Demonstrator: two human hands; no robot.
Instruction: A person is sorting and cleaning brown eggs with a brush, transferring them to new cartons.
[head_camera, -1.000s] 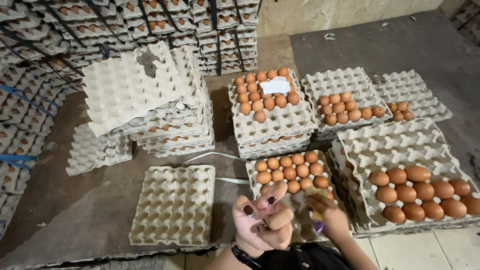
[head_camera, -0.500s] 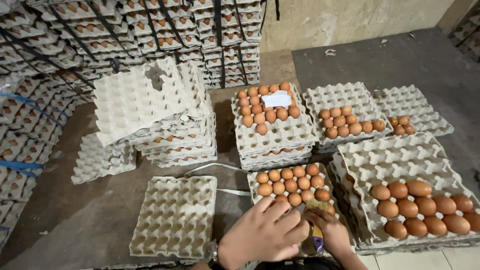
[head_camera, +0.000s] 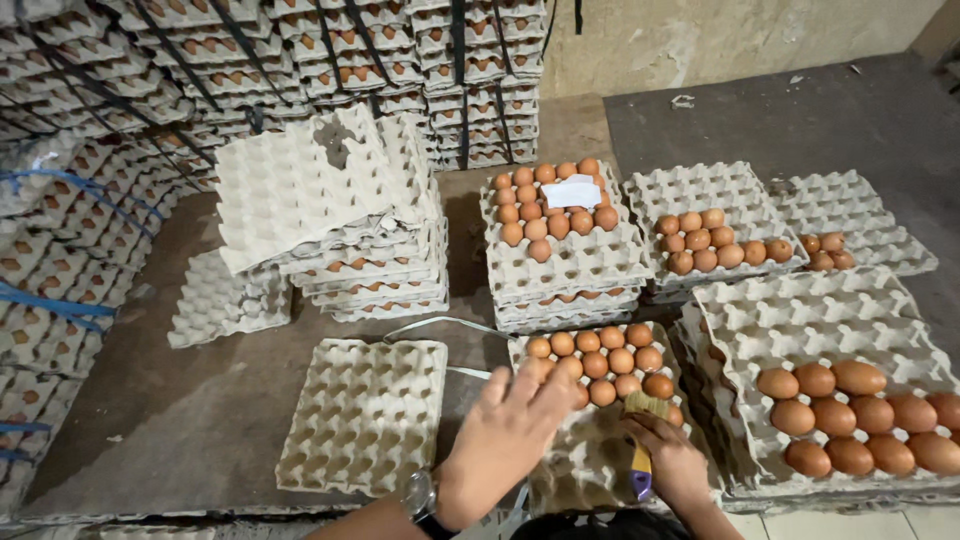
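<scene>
Left hand (head_camera: 505, 440) lies with fingers spread over the egg tray (head_camera: 600, 440); right hand (head_camera: 672, 462), clamped on a small brush (head_camera: 643, 445), should sweep gently between brown eggs (head_camera: 605, 362).

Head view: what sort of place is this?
Likely an egg storeroom or packing area: stacked trays of eggs line the wall, part-filled trays sit on the concrete floor, and the left hand reaches over one tray.

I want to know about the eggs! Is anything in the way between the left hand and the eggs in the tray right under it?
Nothing visible. The left hand lies open, right over the tray, fingertips already at the nearest brown eggs. The right hand with its brush sits beside, not between.
</scene>
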